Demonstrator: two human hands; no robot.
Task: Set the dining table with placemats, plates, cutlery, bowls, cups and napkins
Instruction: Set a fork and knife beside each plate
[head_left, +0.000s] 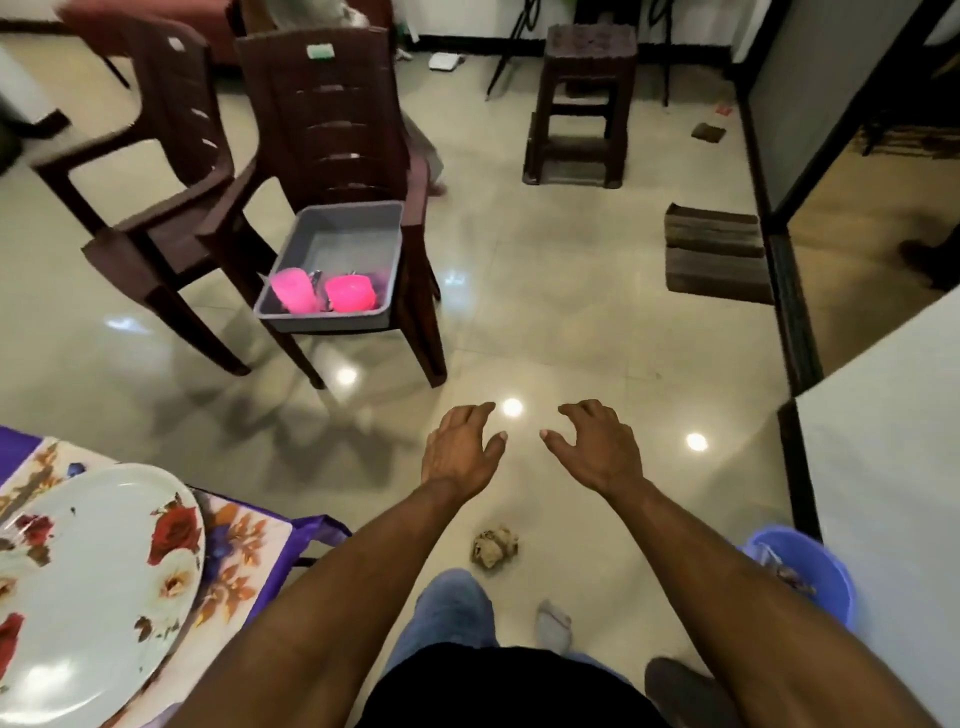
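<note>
Head view: my left hand and right hand hang apart, each grip slack and holding nothing. One floral white plate sits on a flowered placemat at the tabletop corner; pink plastic cups wait in the grey tub on the brown chair, so much seems left

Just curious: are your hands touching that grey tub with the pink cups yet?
Apart. The head view shows both hands, left hand and right hand, over bare floor, short of the grey tub.
</note>
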